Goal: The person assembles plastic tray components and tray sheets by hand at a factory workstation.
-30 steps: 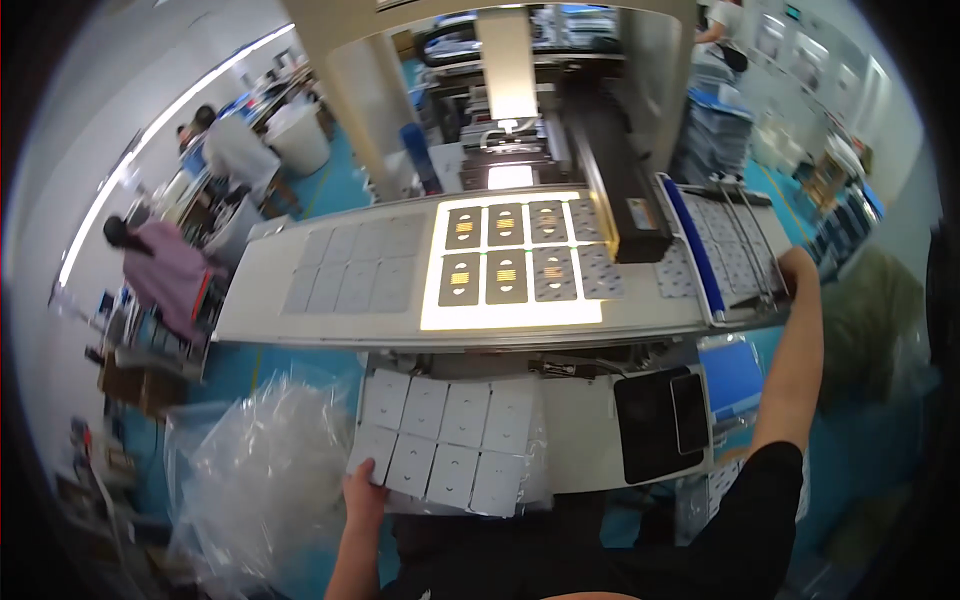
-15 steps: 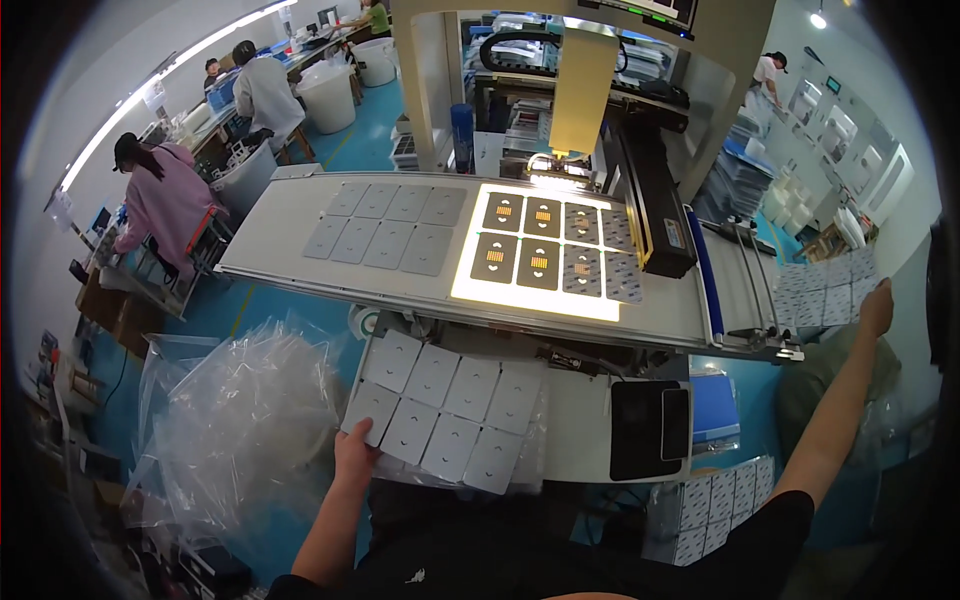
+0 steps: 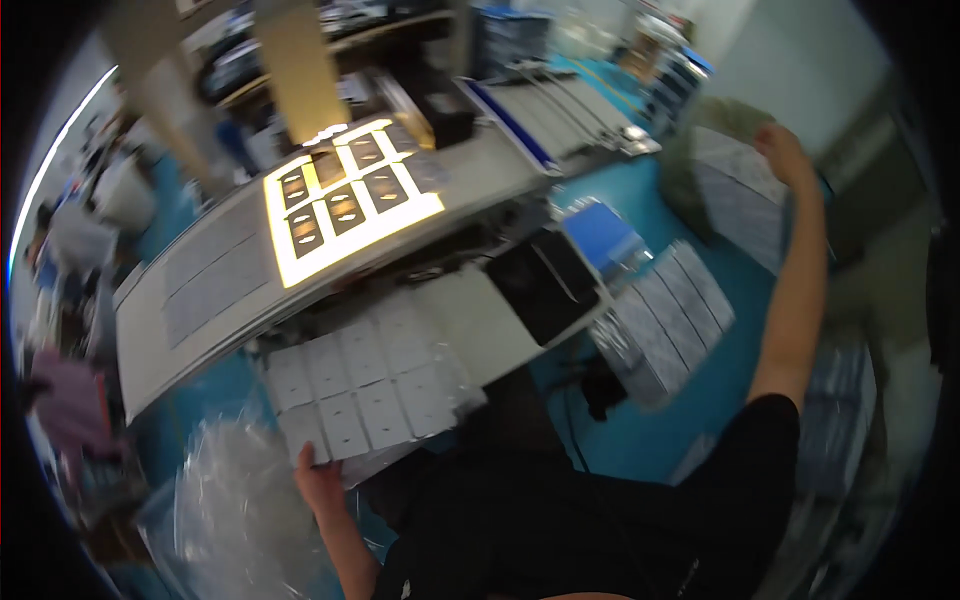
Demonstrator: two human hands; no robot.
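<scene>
My left hand (image 3: pixel 322 485) is closed on the lower left corner of a pale grey sheet of cards (image 3: pixel 360 385), its thumb on top. The sheet lies over clear plastic on a lower shelf in front of the machine. Far to the right, my right hand (image 3: pixel 783 155) is stretched out and closed on the upper edge of another sheet of cards (image 3: pixel 738 195), which hangs tilted from it. Motion blur hides the print on that sheet. On the machine bed, dark cards (image 3: pixel 344 208) sit on a brightly lit panel (image 3: pixel 360 238), left of which lies a grey sheet of cards (image 3: pixel 215 275).
A black tablet-like panel (image 3: pixel 540 285) and a blue packet (image 3: pixel 605 238) lie right of the grey sheet. Below them is a stack of card sheets (image 3: pixel 668 320) near the floor. Crumpled clear plastic (image 3: pixel 240 510) fills the lower left. A blurred person in pink (image 3: pixel 75 410) is far left.
The view has swung to the right and blurred. My right hand still holds its sheet, which now hangs more steeply beside the wall. My left hand stays on the grey sheet's corner.
</scene>
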